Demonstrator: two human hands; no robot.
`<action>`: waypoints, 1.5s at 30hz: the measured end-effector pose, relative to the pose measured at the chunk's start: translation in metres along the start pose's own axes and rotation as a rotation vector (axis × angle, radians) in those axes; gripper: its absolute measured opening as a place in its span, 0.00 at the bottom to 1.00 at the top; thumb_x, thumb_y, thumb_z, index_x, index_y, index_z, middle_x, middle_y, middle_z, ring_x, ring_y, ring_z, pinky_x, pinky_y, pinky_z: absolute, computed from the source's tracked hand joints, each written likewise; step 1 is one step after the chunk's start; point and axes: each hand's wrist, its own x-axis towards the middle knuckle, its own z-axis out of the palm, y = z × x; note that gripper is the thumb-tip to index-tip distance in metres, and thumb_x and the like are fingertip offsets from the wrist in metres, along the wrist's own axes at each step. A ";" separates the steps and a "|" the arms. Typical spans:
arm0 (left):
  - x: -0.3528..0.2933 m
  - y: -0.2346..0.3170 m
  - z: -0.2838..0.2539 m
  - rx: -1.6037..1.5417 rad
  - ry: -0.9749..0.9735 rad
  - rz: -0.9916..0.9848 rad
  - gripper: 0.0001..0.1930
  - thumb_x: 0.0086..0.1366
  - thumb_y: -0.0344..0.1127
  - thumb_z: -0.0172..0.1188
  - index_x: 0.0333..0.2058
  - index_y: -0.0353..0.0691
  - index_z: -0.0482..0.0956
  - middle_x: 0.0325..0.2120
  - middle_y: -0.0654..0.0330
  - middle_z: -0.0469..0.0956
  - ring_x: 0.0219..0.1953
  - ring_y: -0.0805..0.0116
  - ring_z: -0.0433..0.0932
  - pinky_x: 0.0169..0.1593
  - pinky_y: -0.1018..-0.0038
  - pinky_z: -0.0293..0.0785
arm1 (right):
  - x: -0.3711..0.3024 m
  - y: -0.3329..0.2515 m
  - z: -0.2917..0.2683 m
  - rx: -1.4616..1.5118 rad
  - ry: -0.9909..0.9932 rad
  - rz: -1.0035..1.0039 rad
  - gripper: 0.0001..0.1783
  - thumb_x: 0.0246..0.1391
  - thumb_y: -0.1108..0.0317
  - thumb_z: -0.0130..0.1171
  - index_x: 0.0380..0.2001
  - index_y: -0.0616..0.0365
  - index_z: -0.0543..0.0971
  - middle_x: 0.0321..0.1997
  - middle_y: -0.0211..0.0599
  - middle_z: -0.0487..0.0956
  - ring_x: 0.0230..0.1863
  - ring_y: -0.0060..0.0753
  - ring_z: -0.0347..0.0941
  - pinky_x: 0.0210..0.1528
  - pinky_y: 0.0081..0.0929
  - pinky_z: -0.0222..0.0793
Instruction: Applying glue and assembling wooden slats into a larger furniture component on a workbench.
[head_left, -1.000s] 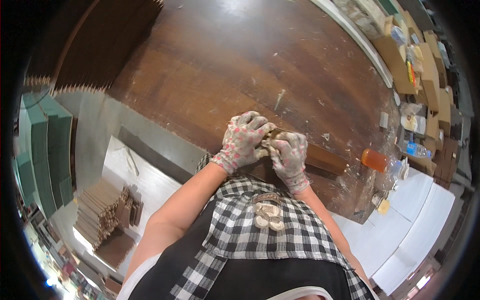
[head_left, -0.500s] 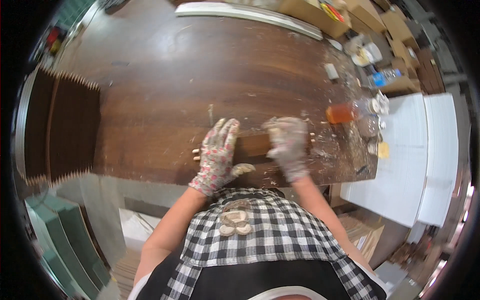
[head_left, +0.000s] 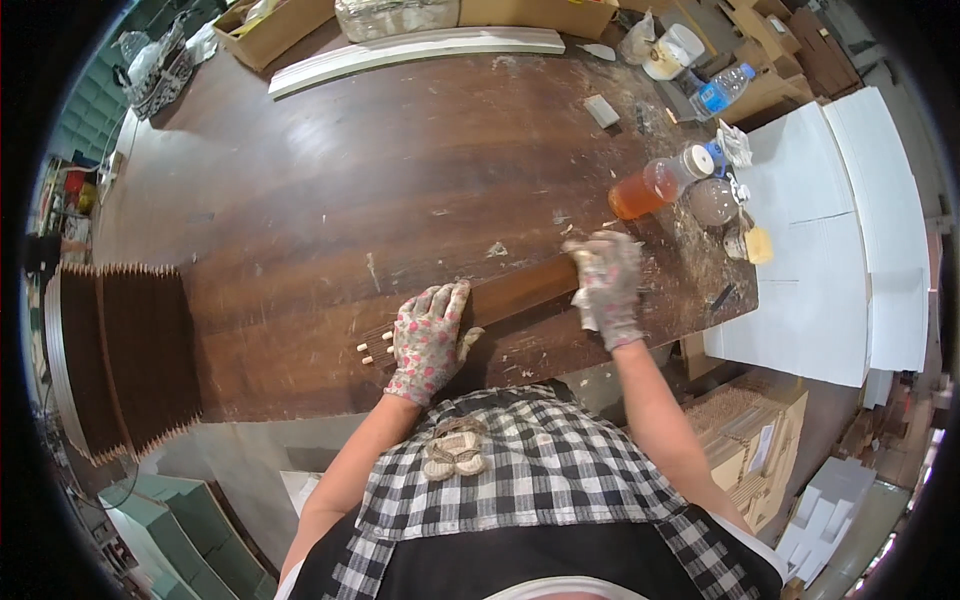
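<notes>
A long dark brown wooden board [head_left: 525, 292] lies slanted on the brown worktable, with pale wooden dowels [head_left: 366, 348] sticking out of its left end. My left hand [head_left: 428, 340], in a flower-patterned glove, grips the board near that end, fingers over the far edge and thumb on the near side. At the board's right end is my right hand [head_left: 608, 280], gloved and slightly blurred, its fingers closed on a whitish rag [head_left: 583, 310] that shows below the palm. The right tip of the board is hidden under this hand.
An orange-filled bottle [head_left: 645, 190] lies right of the board, near a clear jug [head_left: 713, 203] and a water bottle [head_left: 725, 90]. Stacked brown panels [head_left: 145, 350] stand left. White moulding strips [head_left: 420, 55] lie at the back; white cardboard [head_left: 805, 240] is at right.
The board has gone from nearly level to slanted, its right end farther away. My right hand has shifted right along it with the rag. My view has also turned.
</notes>
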 end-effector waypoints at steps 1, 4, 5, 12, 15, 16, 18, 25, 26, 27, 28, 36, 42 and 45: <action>0.000 0.000 0.000 0.006 -0.003 0.003 0.33 0.55 0.43 0.65 0.58 0.41 0.66 0.52 0.54 0.71 0.55 0.54 0.69 0.57 0.58 0.63 | 0.006 -0.017 0.004 -0.017 -0.046 -0.054 0.07 0.54 0.63 0.59 0.34 0.52 0.77 0.39 0.38 0.73 0.44 0.42 0.68 0.50 0.40 0.63; 0.000 -0.001 -0.001 0.001 0.007 0.001 0.33 0.55 0.44 0.65 0.57 0.41 0.67 0.52 0.55 0.71 0.54 0.55 0.69 0.56 0.58 0.64 | 0.003 0.001 0.027 0.031 -0.180 0.098 0.07 0.53 0.64 0.60 0.32 0.53 0.76 0.38 0.40 0.73 0.42 0.42 0.68 0.48 0.38 0.63; 0.002 0.000 -0.002 -0.001 0.011 0.003 0.32 0.55 0.44 0.65 0.57 0.41 0.67 0.52 0.55 0.71 0.54 0.55 0.69 0.56 0.58 0.64 | 0.008 0.009 0.029 0.141 -0.147 0.245 0.06 0.52 0.66 0.60 0.31 0.56 0.75 0.36 0.42 0.73 0.40 0.41 0.69 0.45 0.38 0.64; 0.001 0.000 0.003 -0.015 0.018 -0.007 0.33 0.54 0.44 0.65 0.57 0.41 0.67 0.51 0.55 0.72 0.53 0.55 0.70 0.56 0.58 0.63 | 0.023 -0.003 -0.003 0.303 -0.039 0.240 0.06 0.55 0.67 0.57 0.30 0.57 0.77 0.36 0.40 0.73 0.39 0.42 0.70 0.45 0.42 0.66; 0.005 0.005 -0.003 -0.044 0.020 0.035 0.32 0.55 0.43 0.65 0.57 0.41 0.67 0.51 0.55 0.72 0.53 0.54 0.70 0.57 0.57 0.63 | -0.009 0.009 0.018 -0.021 -0.086 -0.049 0.07 0.53 0.67 0.55 0.34 0.56 0.75 0.35 0.38 0.74 0.45 0.43 0.67 0.52 0.41 0.60; 0.006 0.005 -0.002 -0.027 0.018 0.030 0.32 0.55 0.43 0.65 0.57 0.41 0.67 0.51 0.54 0.72 0.53 0.54 0.70 0.57 0.57 0.63 | -0.007 0.018 0.020 0.002 -0.062 0.000 0.05 0.53 0.69 0.56 0.33 0.57 0.76 0.36 0.40 0.74 0.45 0.45 0.68 0.51 0.41 0.62; 0.008 0.007 0.000 -0.015 -0.017 0.004 0.33 0.54 0.42 0.65 0.58 0.41 0.66 0.51 0.54 0.72 0.54 0.53 0.69 0.58 0.57 0.62 | -0.009 0.052 0.014 -0.017 -0.018 0.063 0.04 0.52 0.70 0.58 0.32 0.57 0.76 0.37 0.43 0.75 0.44 0.47 0.69 0.50 0.41 0.63; 0.000 -0.001 0.004 0.023 -0.039 -0.012 0.36 0.52 0.44 0.67 0.58 0.40 0.66 0.52 0.54 0.71 0.55 0.53 0.68 0.60 0.56 0.60 | -0.010 0.149 -0.104 0.484 0.374 0.790 0.11 0.55 0.67 0.59 0.41 0.57 0.76 0.39 0.40 0.79 0.38 0.35 0.76 0.43 0.32 0.72; -0.002 -0.003 0.002 0.011 -0.027 -0.003 0.36 0.52 0.44 0.67 0.58 0.40 0.66 0.53 0.54 0.70 0.55 0.53 0.68 0.60 0.56 0.59 | -0.005 0.166 -0.122 0.243 0.395 0.781 0.14 0.54 0.67 0.61 0.43 0.58 0.76 0.41 0.41 0.78 0.42 0.37 0.74 0.47 0.33 0.71; -0.002 -0.002 -0.001 0.003 -0.013 0.006 0.36 0.51 0.44 0.68 0.58 0.40 0.66 0.52 0.54 0.70 0.55 0.53 0.68 0.60 0.55 0.59 | 0.003 0.181 -0.139 0.004 0.409 0.763 0.17 0.53 0.67 0.63 0.46 0.59 0.76 0.43 0.42 0.76 0.45 0.39 0.73 0.51 0.34 0.70; -0.003 -0.004 -0.001 0.005 -0.003 0.014 0.36 0.50 0.44 0.68 0.57 0.40 0.67 0.52 0.54 0.71 0.55 0.53 0.68 0.59 0.55 0.60 | 0.009 0.194 -0.155 -0.235 0.372 0.707 0.21 0.52 0.66 0.65 0.48 0.59 0.76 0.46 0.45 0.76 0.47 0.41 0.73 0.51 0.35 0.70; 0.004 0.006 0.002 -0.024 0.022 -0.028 0.36 0.46 0.38 0.70 0.56 0.41 0.68 0.51 0.54 0.71 0.55 0.53 0.68 0.58 0.56 0.60 | 0.011 0.272 -0.179 -0.308 0.136 0.718 0.26 0.49 0.64 0.66 0.50 0.65 0.75 0.42 0.51 0.81 0.39 0.48 0.78 0.47 0.34 0.73; 0.002 0.009 0.007 -0.033 0.054 -0.061 0.35 0.48 0.40 0.68 0.56 0.42 0.68 0.50 0.55 0.72 0.54 0.53 0.69 0.57 0.56 0.61 | 0.001 0.149 -0.162 0.544 0.052 0.662 0.21 0.54 0.70 0.61 0.52 0.58 0.74 0.42 0.39 0.80 0.35 0.26 0.77 0.33 0.23 0.77; 0.000 0.008 0.008 -0.034 0.065 -0.061 0.35 0.48 0.40 0.68 0.56 0.42 0.68 0.50 0.55 0.71 0.53 0.53 0.69 0.57 0.56 0.62 | 0.016 0.064 -0.118 0.308 -0.279 0.499 0.24 0.50 0.64 0.65 0.51 0.53 0.77 0.47 0.42 0.80 0.46 0.37 0.79 0.47 0.31 0.77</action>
